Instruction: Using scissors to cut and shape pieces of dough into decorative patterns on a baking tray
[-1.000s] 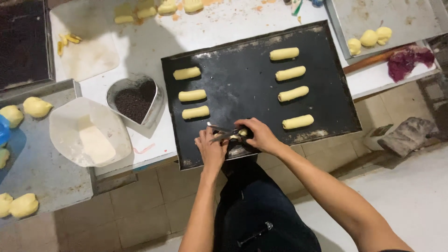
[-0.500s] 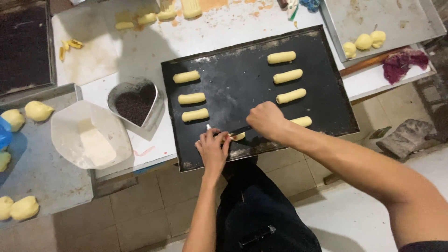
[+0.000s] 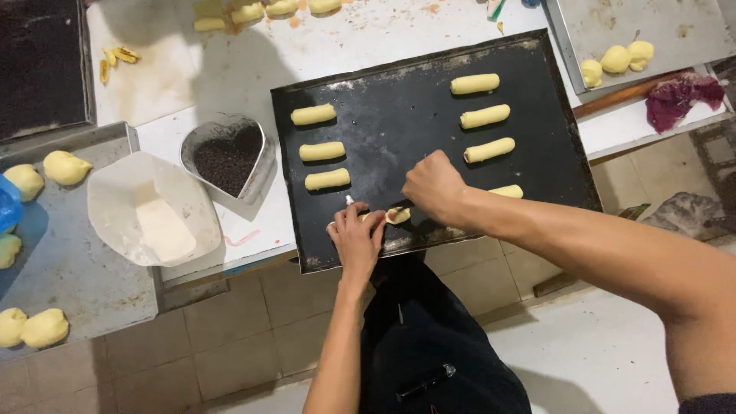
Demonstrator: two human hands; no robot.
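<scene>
Dough roll (image 3: 396, 215) sits at near edge of the black baking tray (image 3: 399, 84), pinned btw both hands. Left hand (image 3: 357, 239) lies flat over its left end, fingers together, pressing down; small pale bit sticks up by the fingertips, can't tell what. Right hand (image 3: 434, 187) is curled into a loose fist, pinching the roll's right end. Rest of tray: 3 finished rolls (image 3: 321, 151) in left column, 3 (image 3: 481, 116) in right, a 4th half hidden behind right wrist. Left of tray on white counter: heart-shaped tin (image 3: 227, 157) w/ dark filling, then white tub (image 3: 151, 207) w/ pale contents. Grey tray (image 3: 77, 268) far left holds dough balls. Upper right metal tray (image 3: 667, 31) has 3 dough lumps, purple cloth (image 3: 681, 98) beside it.
</scene>
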